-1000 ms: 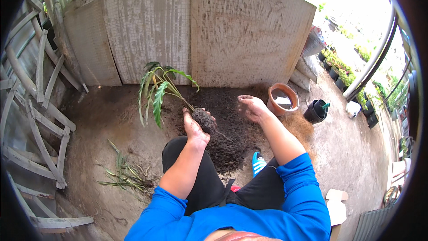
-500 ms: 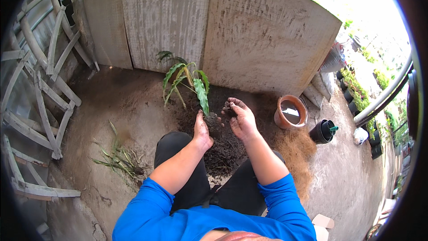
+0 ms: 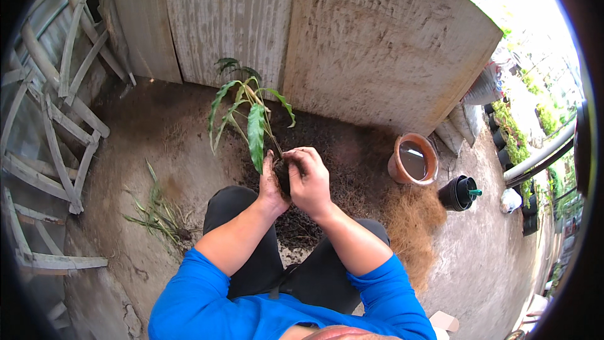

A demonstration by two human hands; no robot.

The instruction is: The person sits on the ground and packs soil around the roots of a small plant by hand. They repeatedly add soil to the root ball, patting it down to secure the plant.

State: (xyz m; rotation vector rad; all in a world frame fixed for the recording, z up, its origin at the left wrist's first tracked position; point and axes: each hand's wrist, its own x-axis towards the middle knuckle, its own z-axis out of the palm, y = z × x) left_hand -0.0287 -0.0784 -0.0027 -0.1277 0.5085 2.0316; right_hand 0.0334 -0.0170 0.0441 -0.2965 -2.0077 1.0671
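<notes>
A leafy green plant (image 3: 256, 131) with long wavy leaves and thin stems leans to the left above my knees. My left hand (image 3: 271, 190) cups its dark soil-covered root ball (image 3: 284, 178) from the left side. From the right, my right hand (image 3: 309, 179) closes its bent fingers against the top of the root ball, at the stem base. Both hands are smeared with soil. Loose dark soil (image 3: 296, 230) is spread on the ground beneath them, between my legs. Part of the root ball is hidden behind my fingers.
Right of the soil stand a terracotta pot (image 3: 413, 158) and black plastic pots (image 3: 458, 193), beside a heap of brown fibre (image 3: 412, 230). Uprooted green plants (image 3: 160, 214) lie at left, near a wooden lattice (image 3: 69, 151). Large panels (image 3: 377, 44) stand behind.
My right hand, holding a clump of soil before, has moved left onto the root ball. The plant has shifted slightly left and stands taller in view.
</notes>
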